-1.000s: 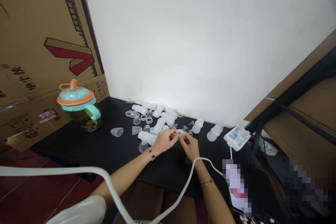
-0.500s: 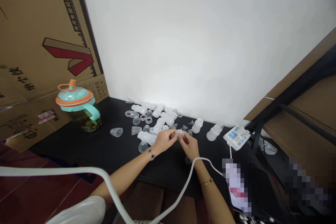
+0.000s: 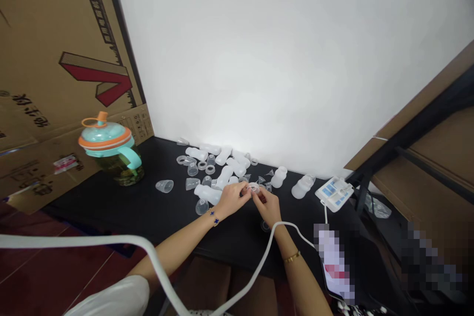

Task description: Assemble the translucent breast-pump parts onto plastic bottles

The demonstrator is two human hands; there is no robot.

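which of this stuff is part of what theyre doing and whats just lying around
In use: left hand and right hand on a small clear ring; clear bottles and clear cups nearby.
Lying about: orange-and-teal lidded jar, cardboard sheet, white control unit, white cable.

Your workpiece is a translucent ring-shaped fitting (image 3: 254,188), colourless and pale, with a short rounded rim. It is held clear of the black-topped table (image 3: 111,207), tilted so that you see the ring obliquely rather than flat. Your left hand (image 3: 231,199) grips it from the 9 o'clock side, fingertips (image 3: 244,190) on the rim. Your right hand (image 3: 267,206) supports it from the 5 o'clock side, close against it. Your fingers partly hide the ring, so its inner detail cannot be made out.
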